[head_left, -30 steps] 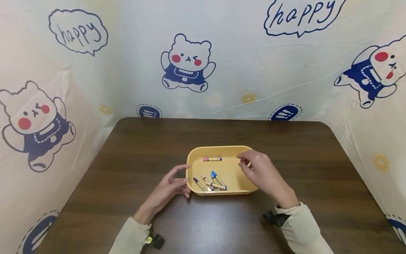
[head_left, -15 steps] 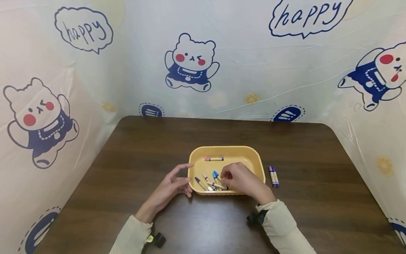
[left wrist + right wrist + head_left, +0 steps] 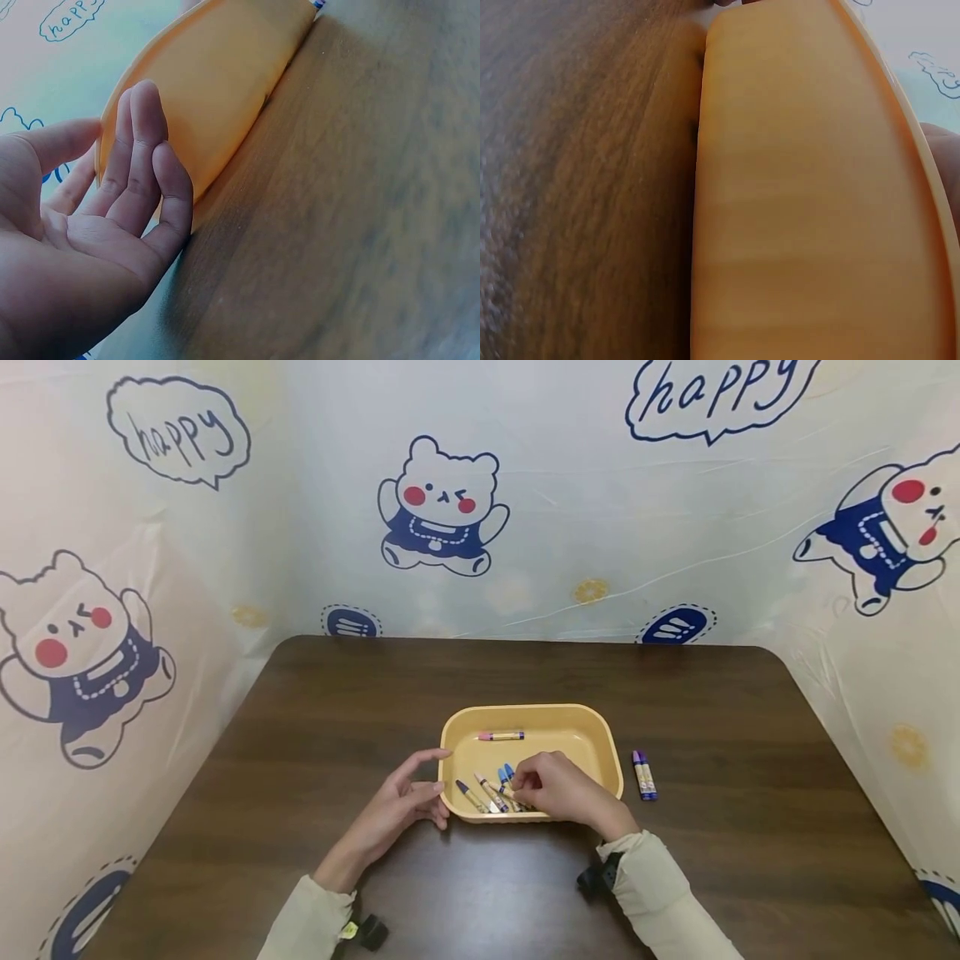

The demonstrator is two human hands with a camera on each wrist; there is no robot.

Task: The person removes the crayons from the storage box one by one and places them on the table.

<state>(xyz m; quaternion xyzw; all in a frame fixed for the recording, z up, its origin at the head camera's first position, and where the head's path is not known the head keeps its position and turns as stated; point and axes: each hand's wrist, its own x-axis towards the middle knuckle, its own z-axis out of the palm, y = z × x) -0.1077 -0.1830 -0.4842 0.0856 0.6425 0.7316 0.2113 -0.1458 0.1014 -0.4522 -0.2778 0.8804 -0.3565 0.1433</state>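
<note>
Below the middle of the frame, a yellow tray (image 3: pixel 577 750) is sitting on the worktop (image 3: pixel 337 693). The left hand (image 3: pixel 392 808) is slanting up from the lower left, its thumb and index finger resting at the tray's left rim; this grip is standing apart, the other fingers bending loosely beside the outer wall. The right hand (image 3: pixel 564 789) is leaning over the near right rim from the lower right, knuckles up, its fingers curling down toward the thumb. Its fingertips are meeting over the pile; I can't tell whether that grip is clamping a crayon. Near the tray's lower left, a dark blue crayon (image 3: pixel 471 795), a peach crayon (image 3: pixel 490 791) and blue-tipped crayons (image 3: pixel 503 775) are lying close together. A pink crayon (image 3: pixel 501 736) is lying toward the back; two purple crayons (image 3: pixel 644 776) are resting outside, right of the tray.
</note>
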